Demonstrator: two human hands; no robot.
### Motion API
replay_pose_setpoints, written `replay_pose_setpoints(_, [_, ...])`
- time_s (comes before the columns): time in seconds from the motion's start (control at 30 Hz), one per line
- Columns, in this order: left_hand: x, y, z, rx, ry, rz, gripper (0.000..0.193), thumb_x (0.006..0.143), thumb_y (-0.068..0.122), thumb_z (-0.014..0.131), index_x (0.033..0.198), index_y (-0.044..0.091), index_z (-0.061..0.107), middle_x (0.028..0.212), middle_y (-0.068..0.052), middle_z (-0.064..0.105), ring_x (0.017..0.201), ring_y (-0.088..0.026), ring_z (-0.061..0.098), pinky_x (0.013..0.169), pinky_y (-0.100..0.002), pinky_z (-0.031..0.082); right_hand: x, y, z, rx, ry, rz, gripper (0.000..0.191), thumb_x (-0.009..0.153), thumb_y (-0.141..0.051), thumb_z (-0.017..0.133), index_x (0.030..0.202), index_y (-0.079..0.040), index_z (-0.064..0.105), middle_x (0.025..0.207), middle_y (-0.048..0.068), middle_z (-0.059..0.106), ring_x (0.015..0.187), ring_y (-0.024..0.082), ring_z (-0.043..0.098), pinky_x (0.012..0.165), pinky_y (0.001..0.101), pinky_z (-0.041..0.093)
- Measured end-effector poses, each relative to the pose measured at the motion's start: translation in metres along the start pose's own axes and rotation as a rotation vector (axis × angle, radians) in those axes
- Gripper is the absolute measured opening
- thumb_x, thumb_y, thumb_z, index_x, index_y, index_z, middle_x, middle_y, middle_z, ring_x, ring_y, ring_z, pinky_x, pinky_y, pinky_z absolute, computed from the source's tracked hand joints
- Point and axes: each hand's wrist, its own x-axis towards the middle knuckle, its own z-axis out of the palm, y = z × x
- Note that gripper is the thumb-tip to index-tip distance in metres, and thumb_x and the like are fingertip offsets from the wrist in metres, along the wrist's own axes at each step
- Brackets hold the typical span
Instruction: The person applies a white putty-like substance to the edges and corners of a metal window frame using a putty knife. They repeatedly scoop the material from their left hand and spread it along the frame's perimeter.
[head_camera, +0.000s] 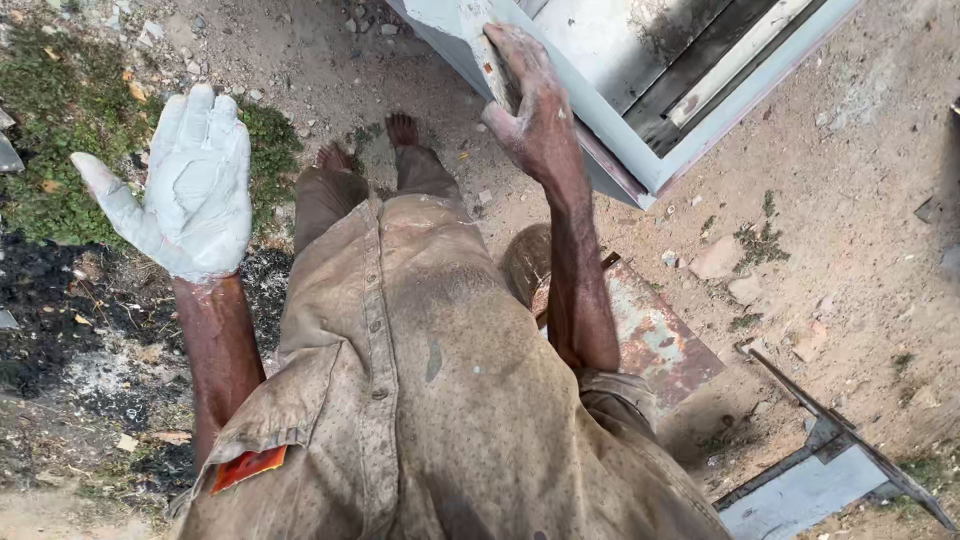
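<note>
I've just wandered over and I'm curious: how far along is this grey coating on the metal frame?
Done: the frame's near edge looks evenly pale grey. In hand: the right hand presses a flat scraper against the corner; the left hand, caked in grey paste, is raised, open and empty. Left: the inner panel shows dark, patchy streaks, and a rusty plate lies on the ground, uncoated.

A rusty metal sheet (655, 340) lies on the sandy ground (850, 200); a moss patch (60, 120) at ten o'clock, a grey metal frame (820, 480) at four o'clock.
</note>
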Motion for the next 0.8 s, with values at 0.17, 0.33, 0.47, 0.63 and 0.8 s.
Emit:
replay_pose_setpoints(0.17, [0.048, 0.003, 0.034, 0.119, -0.005, -0.277, 0.099, 0.101, 0.077, 0.029, 0.154, -0.007, 0.032, 0.160, -0.027, 0.031, 0.154, -0.041, 0.028, 0.133, -0.052, 0.018, -0.112, -0.027, -0.051, -0.103, 0.136, 0.214, 0.082, 0.077, -0.008, 0.059, 0.157, -0.016, 0.047, 0.164, 0.018, 0.045, 0.151, 0.035, 0.043, 0.125, 0.0523, 0.037])
replay_pose_setpoints(0.33, [0.086, 0.014, 0.042, 0.215, -0.194, -0.593, 0.097, 0.099, 0.070, 0.034, 0.156, -0.009, 0.038, 0.160, -0.030, 0.037, 0.155, -0.043, 0.031, 0.135, -0.052, 0.020, -0.172, -0.051, -0.059, -0.112, 0.406, 0.349, 0.077, 0.082, -0.003, 0.059, 0.158, -0.013, 0.051, 0.161, 0.017, 0.050, 0.135, 0.034, 0.056, 0.113, 0.0456, 0.049])
replay_pose_setpoints(0.47, [0.107, 0.003, 0.043, 0.581, -0.618, -0.715, 0.082, 0.109, 0.065, 0.046, 0.156, -0.001, 0.041, 0.166, -0.020, 0.037, 0.155, -0.032, 0.030, 0.136, -0.043, 0.020, -0.187, -0.065, -0.018, 0.865, 0.715, 0.145, 0.057, 0.092, -0.005, 0.068, 0.147, -0.014, 0.054, 0.135, 0.015, 0.057, 0.107, 0.029, 0.064, 0.082, 0.0361, 0.059])
replay_pose_setpoints(0.63, [0.111, -0.066, 0.046, 0.373, -0.413, -0.959, 0.083, 0.105, 0.061, 0.044, 0.158, -0.004, 0.041, 0.171, -0.022, 0.035, 0.158, -0.036, 0.032, 0.137, -0.045, 0.023, -0.158, -0.081, 0.079, 1.987, 0.416, -0.195, 0.047, 0.093, -0.020, 0.067, 0.128, 0.007, 0.053, 0.117, 0.022, 0.059, 0.091, 0.029, 0.061, 0.075, 0.0361, 0.058])
replay_pose_setpoints(0.8, [0.115, -0.106, 0.046, 0.358, -0.242, -1.122, 0.087, 0.103, 0.063, 0.046, 0.156, -0.006, 0.037, 0.167, -0.024, 0.035, 0.159, -0.037, 0.029, 0.136, -0.049, 0.023, -0.101, -0.092, 0.190, 2.310, 0.546, -0.365, 0.068, 0.090, -0.015, 0.065, 0.152, 0.002, 0.044, 0.145, 0.016, 0.055, 0.094, 0.026, 0.057, 0.065, 0.0357, 0.052])
